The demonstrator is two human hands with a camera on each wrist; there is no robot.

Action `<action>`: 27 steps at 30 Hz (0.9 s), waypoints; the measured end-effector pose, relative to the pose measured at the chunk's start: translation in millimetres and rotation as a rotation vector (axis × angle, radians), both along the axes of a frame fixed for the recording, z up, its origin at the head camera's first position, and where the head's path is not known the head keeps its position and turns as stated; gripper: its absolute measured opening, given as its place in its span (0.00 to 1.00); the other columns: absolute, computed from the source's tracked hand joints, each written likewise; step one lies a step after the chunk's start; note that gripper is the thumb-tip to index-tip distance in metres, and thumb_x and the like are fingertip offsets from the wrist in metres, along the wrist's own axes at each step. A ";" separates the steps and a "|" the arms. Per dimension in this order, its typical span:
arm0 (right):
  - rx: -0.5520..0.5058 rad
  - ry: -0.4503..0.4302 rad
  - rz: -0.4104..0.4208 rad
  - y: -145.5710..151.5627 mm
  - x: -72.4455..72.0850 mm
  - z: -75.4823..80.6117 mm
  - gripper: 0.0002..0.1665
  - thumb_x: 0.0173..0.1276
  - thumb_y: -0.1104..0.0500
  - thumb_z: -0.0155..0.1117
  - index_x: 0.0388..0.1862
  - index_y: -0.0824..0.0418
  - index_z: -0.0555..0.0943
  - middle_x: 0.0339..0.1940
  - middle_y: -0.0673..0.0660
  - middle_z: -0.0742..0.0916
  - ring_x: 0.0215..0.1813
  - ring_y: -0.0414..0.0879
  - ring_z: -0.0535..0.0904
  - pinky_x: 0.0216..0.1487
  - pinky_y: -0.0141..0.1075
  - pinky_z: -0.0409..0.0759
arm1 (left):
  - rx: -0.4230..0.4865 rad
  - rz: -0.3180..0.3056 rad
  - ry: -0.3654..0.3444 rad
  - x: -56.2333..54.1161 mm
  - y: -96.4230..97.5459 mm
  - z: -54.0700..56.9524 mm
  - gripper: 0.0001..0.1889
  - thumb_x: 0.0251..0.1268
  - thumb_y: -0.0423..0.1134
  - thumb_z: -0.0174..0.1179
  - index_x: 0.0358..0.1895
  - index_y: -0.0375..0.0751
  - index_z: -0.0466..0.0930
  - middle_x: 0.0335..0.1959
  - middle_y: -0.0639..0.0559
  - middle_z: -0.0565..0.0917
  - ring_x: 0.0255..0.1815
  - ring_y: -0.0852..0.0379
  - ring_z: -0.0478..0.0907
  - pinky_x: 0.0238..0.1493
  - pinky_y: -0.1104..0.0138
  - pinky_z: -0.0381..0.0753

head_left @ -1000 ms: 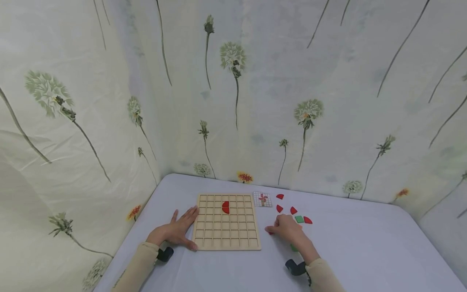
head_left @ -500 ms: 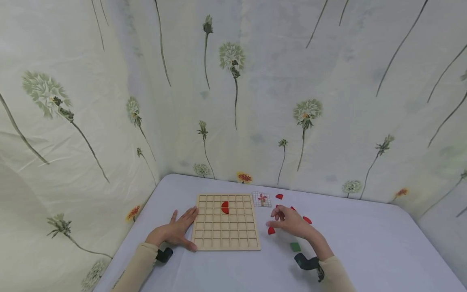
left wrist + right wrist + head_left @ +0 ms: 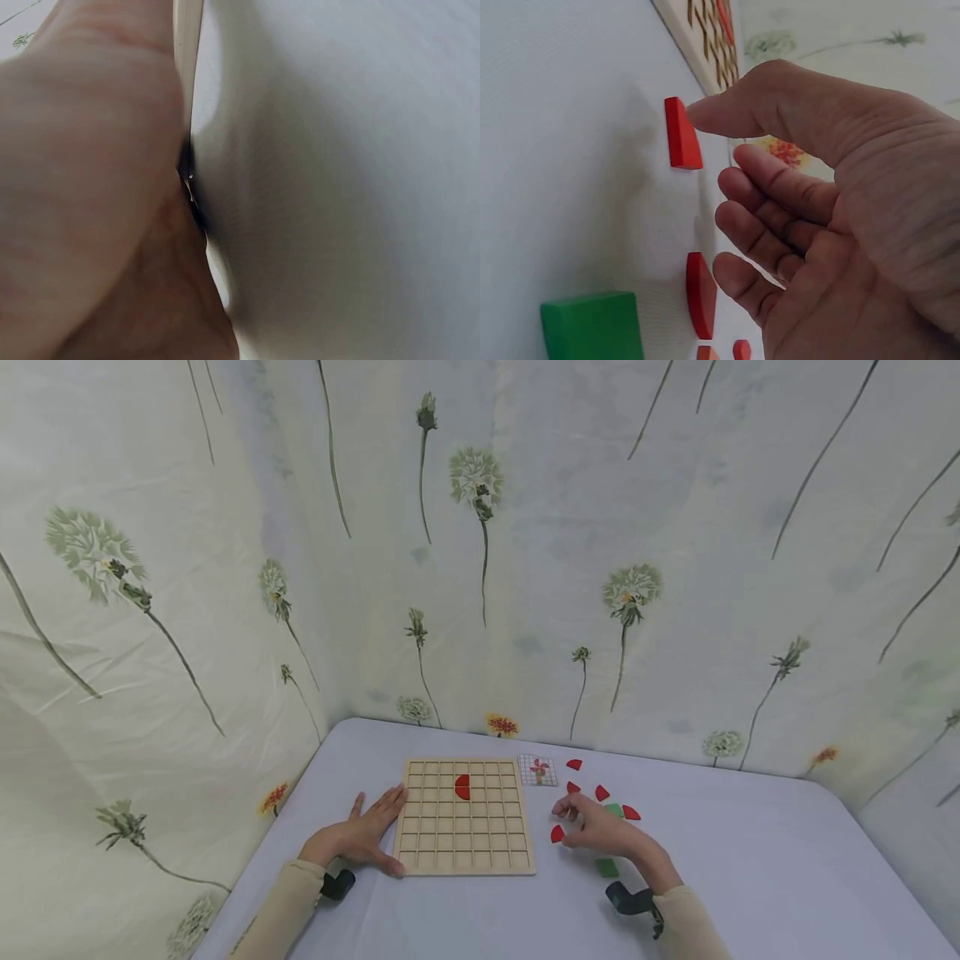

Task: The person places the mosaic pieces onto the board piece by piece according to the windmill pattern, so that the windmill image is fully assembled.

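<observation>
A wooden grid board (image 3: 431,864) lies on the table with two red quarter-circle pieces (image 3: 462,787) in neighbouring cells. My left hand (image 3: 360,837) rests at its left side, fingertips at the edge and thumb near the lower corner; the left wrist view shows mostly blurred palm. Over the loose pieces hovers my right hand (image 3: 603,828), fingers loosely bent and holding nothing. Its thumb is close to a red quarter-circle piece (image 3: 682,139) on the table; whether they touch I cannot tell. A green square piece (image 3: 592,326) lies below the hand.
A small picture card (image 3: 538,770) with a gridded red flower lies right of the board. Several more red pieces, such as one at the back (image 3: 573,765) and one farther right (image 3: 632,812), are scattered there. Another green square (image 3: 613,810) is partly hidden. A flowered curtain (image 3: 555,568) hangs behind.
My right hand has come away from the red quarter-circle piece near the board and shifted slightly right, leaving it on the table. The left hand stays in place.
</observation>
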State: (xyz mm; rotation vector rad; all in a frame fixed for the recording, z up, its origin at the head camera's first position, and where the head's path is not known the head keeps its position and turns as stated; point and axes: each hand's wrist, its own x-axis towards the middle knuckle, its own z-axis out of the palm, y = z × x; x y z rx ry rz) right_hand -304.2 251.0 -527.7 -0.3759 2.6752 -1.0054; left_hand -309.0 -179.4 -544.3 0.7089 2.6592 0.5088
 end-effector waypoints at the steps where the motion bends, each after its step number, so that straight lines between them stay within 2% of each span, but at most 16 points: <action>1: 0.012 0.005 -0.008 -0.5 -0.5 -2.0 0.25 0.54 0.60 0.74 0.50 0.56 0.76 0.47 0.50 0.80 0.51 0.46 0.72 0.47 0.36 0.79 | 0.000 0.000 0.000 0.1 -0.2 0.0 0.68 0.40 0.67 0.71 0.78 0.40 0.37 0.80 0.46 0.37 0.81 0.46 0.34 0.73 0.38 0.25; 6: 0.043 0.017 -0.026 -1.9 -2.2 -8.1 0.24 0.54 0.60 0.75 0.50 0.54 0.77 0.45 0.48 0.80 0.49 0.44 0.73 0.51 0.38 0.79 | 0.000 0.000 0.000 0.4 -0.8 -0.3 0.68 0.40 0.67 0.70 0.78 0.40 0.37 0.80 0.45 0.37 0.81 0.46 0.34 0.73 0.38 0.25; 10: 0.035 0.022 -0.005 -2.3 -1.5 -8.2 0.23 0.55 0.62 0.74 0.49 0.55 0.77 0.45 0.48 0.81 0.48 0.45 0.73 0.51 0.38 0.79 | 0.007 0.002 -0.003 0.4 -1.2 -1.1 0.68 0.40 0.67 0.71 0.78 0.40 0.37 0.80 0.45 0.37 0.81 0.46 0.34 0.73 0.38 0.24; 17: 0.036 0.018 0.006 -4.6 -2.6 -8.7 0.18 0.56 0.62 0.73 0.45 0.54 0.79 0.39 0.47 0.80 0.44 0.44 0.73 0.45 0.33 0.77 | -0.006 0.007 0.004 -0.6 -1.8 -4.3 0.68 0.39 0.68 0.70 0.78 0.42 0.36 0.80 0.47 0.37 0.81 0.47 0.34 0.73 0.38 0.25; 27: 0.049 0.028 0.011 -4.6 -2.1 -9.2 0.14 0.56 0.62 0.72 0.41 0.54 0.80 0.36 0.48 0.80 0.41 0.43 0.72 0.43 0.33 0.76 | -0.009 0.009 -0.005 -2.1 -1.2 -4.9 0.69 0.39 0.68 0.70 0.78 0.43 0.35 0.80 0.47 0.36 0.81 0.47 0.33 0.73 0.39 0.24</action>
